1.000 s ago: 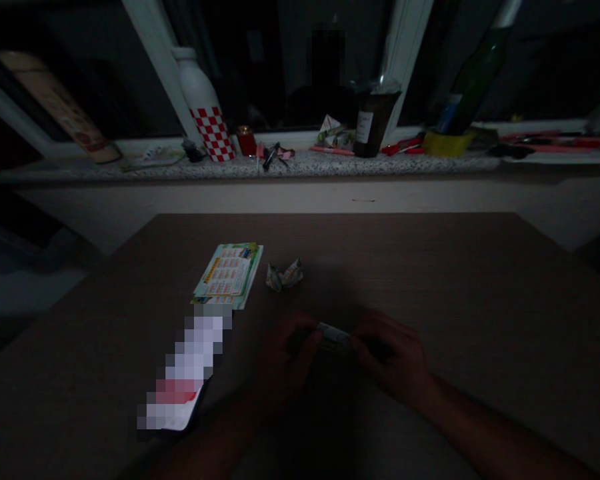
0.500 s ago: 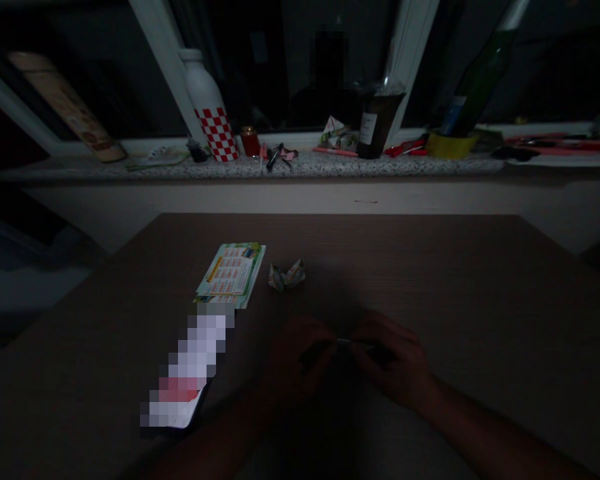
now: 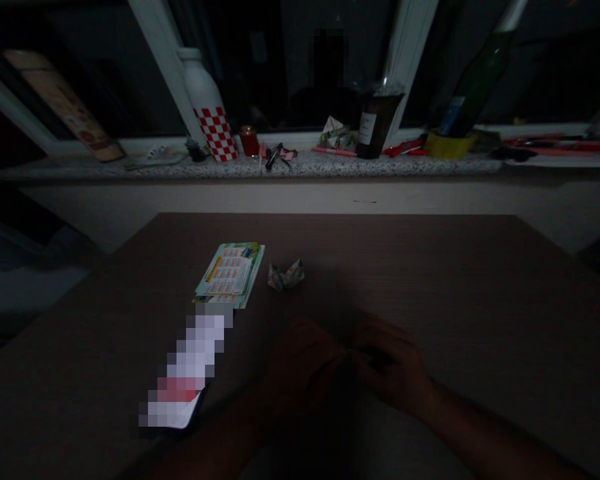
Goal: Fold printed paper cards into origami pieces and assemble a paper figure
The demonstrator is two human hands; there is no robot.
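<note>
Low over the table, my left hand [image 3: 305, 360] is closed, its fingertips pinched together close to those of the other hand. My right hand [image 3: 387, 360] is also closed in a pinch, with its fingers bent inward. Between the two sets of fingertips a tiny edge of a small thin pale piece [image 3: 349, 354] shows; darkness and the fingers hide the rest, so its kind is unclear. Beyond the hands, a folded paper shape [image 3: 286, 275] with two raised points rests on the table. Left of it lies a stack of printed paper sheets [image 3: 230, 270].
A phone [image 3: 185, 410] with a lit, blurred screen lies left of my hands on the wooden table [image 3: 480, 300]. Along the stone windowsill [image 3: 155, 170] stand a checkered bottle [image 3: 215, 130], a dark plastic cup [image 3: 375, 127], a green bottle [image 3: 480, 73] and small items.
My left hand has turned and shifted slightly right, closer to the right fingertips. Less of the pale piece shows between them. The right hand has barely moved.
</note>
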